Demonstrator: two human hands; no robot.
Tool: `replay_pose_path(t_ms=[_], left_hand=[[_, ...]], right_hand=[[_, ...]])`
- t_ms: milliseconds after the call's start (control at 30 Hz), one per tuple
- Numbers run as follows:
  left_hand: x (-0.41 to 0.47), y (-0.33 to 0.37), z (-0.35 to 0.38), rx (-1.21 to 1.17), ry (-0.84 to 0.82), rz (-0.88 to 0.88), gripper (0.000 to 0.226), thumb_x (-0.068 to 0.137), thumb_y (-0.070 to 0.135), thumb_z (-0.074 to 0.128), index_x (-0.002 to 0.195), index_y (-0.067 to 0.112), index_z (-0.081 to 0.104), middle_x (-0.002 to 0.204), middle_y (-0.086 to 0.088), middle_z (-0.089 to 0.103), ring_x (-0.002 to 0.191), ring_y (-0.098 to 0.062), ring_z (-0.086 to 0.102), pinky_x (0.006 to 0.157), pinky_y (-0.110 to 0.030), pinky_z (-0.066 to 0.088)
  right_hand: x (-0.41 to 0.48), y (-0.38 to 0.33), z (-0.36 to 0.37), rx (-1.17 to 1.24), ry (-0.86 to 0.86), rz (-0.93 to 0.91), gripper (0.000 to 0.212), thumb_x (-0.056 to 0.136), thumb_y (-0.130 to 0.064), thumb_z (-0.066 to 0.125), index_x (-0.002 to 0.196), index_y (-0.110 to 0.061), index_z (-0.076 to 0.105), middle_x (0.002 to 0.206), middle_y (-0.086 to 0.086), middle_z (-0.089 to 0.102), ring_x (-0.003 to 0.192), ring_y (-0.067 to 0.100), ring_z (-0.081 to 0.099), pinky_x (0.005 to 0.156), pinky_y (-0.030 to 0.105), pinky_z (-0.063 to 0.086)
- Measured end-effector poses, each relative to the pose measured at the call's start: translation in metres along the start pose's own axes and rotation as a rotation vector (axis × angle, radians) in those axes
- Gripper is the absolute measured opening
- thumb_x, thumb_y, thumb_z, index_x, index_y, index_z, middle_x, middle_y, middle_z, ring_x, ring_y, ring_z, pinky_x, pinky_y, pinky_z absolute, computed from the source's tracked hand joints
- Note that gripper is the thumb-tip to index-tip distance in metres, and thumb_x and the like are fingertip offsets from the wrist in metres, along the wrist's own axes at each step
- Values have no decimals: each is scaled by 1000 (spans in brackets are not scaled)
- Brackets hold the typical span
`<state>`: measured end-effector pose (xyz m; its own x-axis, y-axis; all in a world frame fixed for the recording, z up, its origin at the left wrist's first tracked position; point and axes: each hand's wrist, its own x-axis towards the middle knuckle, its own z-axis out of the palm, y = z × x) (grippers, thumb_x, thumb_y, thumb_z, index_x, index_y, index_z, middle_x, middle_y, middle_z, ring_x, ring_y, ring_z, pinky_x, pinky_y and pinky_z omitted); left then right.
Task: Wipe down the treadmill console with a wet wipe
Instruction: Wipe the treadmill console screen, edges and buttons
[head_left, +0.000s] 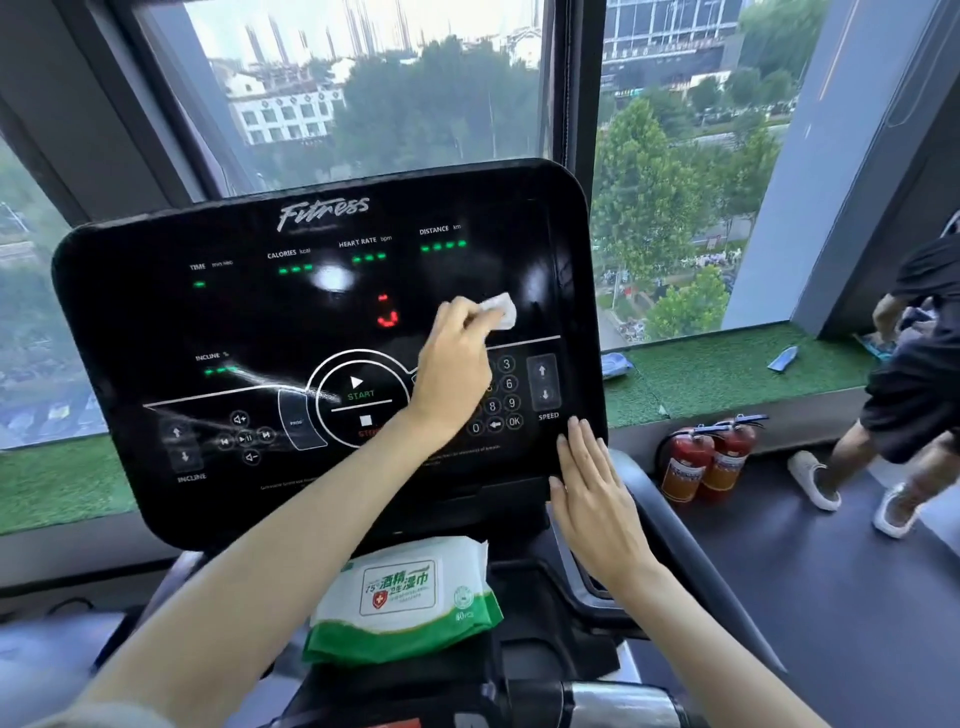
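Observation:
The black treadmill console (166, 322) fills the middle of the view, its green and red readouts lit. My left hand (454, 364) reaches across the panel and presses a crumpled white wet wipe (501, 310) against the glass, right of the red digits and above the number keypad. My right hand (592, 488) lies flat, fingers together, on the console's lower right corner below the SPEED arrows. Wet streaks show across the lower left of the panel near the INCLINE readout.
A green and white pack of wet wipes (405, 597) rests on the tray below the console. Two red fire extinguishers (706, 462) stand by the window ledge at right. A person (909, 374) in dark clothes is on the neighbouring treadmill at far right.

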<state>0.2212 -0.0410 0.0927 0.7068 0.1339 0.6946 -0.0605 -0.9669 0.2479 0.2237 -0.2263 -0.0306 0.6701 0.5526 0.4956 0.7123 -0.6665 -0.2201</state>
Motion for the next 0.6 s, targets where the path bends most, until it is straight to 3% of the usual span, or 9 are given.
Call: replay_pose_path(t_ms=[33, 133, 167, 200, 333, 367, 433, 533, 600], left_hand=[[-4, 6, 4, 6, -23, 33, 39, 73, -13, 50, 100, 12, 65, 92, -4, 53, 86, -19, 43, 64, -38, 50], [-34, 17, 16, 90, -410, 504, 41, 64, -14, 53, 92, 15, 60, 94, -2, 55, 85, -21, 46, 64, -39, 51], [-35, 15, 13, 102, -444, 565, 42, 62, -15, 55, 91, 14, 60, 92, -3, 55, 85, -21, 48, 63, -38, 52], [-29, 11, 11, 89, -401, 523, 43, 62, -16, 56, 92, 14, 61, 90, -4, 55, 85, -20, 47, 62, -37, 52], [11, 10, 2, 5, 54, 3, 38, 76, -15, 53, 105, 8, 64, 91, -8, 52, 86, -20, 47, 61, -35, 51], [12, 14, 4, -6, 96, -61, 38, 78, -14, 52, 108, 6, 62, 92, -8, 52, 87, -21, 48, 63, -35, 50], [-1, 29, 14, -15, -5, -56, 40, 78, -14, 49, 109, 8, 59, 95, -8, 50, 89, -22, 47, 65, -38, 49], [-45, 38, 27, 60, -372, 314, 42, 71, -16, 50, 105, 9, 57, 99, -6, 47, 90, -21, 43, 62, -41, 51], [-51, 30, 27, 48, -476, 374, 44, 72, -15, 51, 108, 9, 55, 105, -7, 47, 93, -21, 43, 68, -40, 51]], right_hand=[[0, -1, 1, -1, -1, 7, 59, 101, -28, 13, 128, 9, 50, 144, 24, 38, 137, 32, 33, 111, 40, 24], [2, -1, 2, 7, 6, 11, 60, 101, -28, 12, 131, 10, 47, 144, 25, 38, 137, 33, 32, 111, 40, 24], [2, 1, 2, 6, 12, 13, 60, 101, -28, 12, 131, 10, 47, 144, 25, 38, 137, 33, 31, 111, 41, 25], [2, 2, 1, 1, 19, 18, 60, 101, -28, 12, 130, 10, 48, 144, 25, 38, 137, 33, 31, 110, 41, 26], [0, 5, -1, 1, 22, 49, 58, 101, -28, 15, 127, 8, 52, 144, 24, 39, 138, 31, 31, 110, 41, 26], [-1, 5, -1, -2, 26, 48, 55, 100, -26, 19, 127, 9, 51, 144, 24, 38, 138, 31, 30, 110, 41, 26], [-2, 4, 0, 3, 40, 55, 50, 98, -24, 27, 128, 9, 51, 145, 24, 38, 138, 31, 29, 110, 41, 27], [-5, 4, -2, 2, 54, 65, 48, 95, -22, 30, 127, 8, 50, 143, 25, 39, 137, 32, 31, 108, 43, 34], [-8, 6, -5, -8, 57, 79, 48, 94, -21, 31, 126, 8, 52, 139, 25, 44, 134, 33, 37, 104, 44, 39]])
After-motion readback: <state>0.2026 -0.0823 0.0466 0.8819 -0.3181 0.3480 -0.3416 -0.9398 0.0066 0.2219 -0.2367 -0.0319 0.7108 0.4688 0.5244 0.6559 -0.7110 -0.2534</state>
